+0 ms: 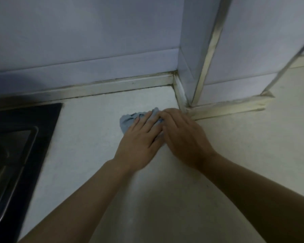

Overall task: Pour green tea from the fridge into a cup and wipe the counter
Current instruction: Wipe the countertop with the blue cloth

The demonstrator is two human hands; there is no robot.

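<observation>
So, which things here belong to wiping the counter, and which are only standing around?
Part of the job:
- blue cloth
- left hand and right hand, both pressing on the cloth
- counter

Only standing around:
- black hob at the left edge
- wall
- pale trim strip along the foot of the wall

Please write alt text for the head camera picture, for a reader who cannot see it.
Two bare hands, the left hand and the right hand, press a crumpled blue-grey cloth side by side onto a pale counter, close to a projecting pale wall corner. A black glossy cooktop lies at the left edge.
</observation>
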